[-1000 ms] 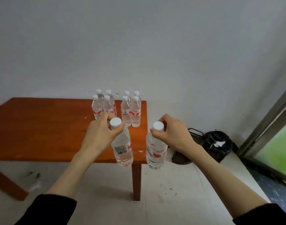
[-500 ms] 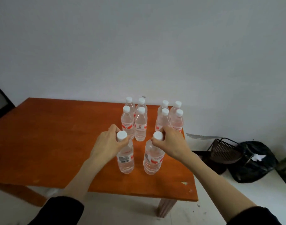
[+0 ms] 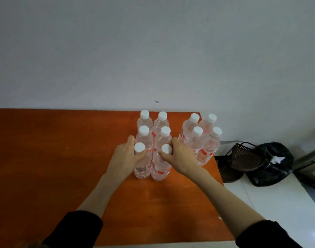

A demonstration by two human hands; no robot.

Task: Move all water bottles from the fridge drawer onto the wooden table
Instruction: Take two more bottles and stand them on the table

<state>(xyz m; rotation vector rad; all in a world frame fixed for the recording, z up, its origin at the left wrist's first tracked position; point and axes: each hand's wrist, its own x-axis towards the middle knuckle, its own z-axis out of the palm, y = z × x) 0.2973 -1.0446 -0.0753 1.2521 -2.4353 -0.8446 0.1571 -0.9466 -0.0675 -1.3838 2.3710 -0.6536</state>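
Note:
Several clear water bottles with white caps and red labels stand upright on the wooden table (image 3: pixel 45 158) near its far right corner, in two groups. My left hand (image 3: pixel 125 158) grips the neck of one bottle (image 3: pixel 142 169) just below its cap. My right hand (image 3: pixel 180 158) grips the neck of a second bottle (image 3: pixel 160 171) beside it. Both held bottles stand upright at the front of the left group (image 3: pixel 153 129), their bases at the tabletop. The right group (image 3: pixel 201 140) stands apart at the table's right edge. The fridge drawer is out of view.
A grey wall rises behind the table. On the pale floor to the right lie a dark wire basket (image 3: pixel 242 158) and a black bag (image 3: pixel 276 163). A metal door frame (image 3: pixel 310 161) shows at the far right edge.
Both hands carried their bottles forward over the table and lowered them in front of the left group. The view moved closer to the table.

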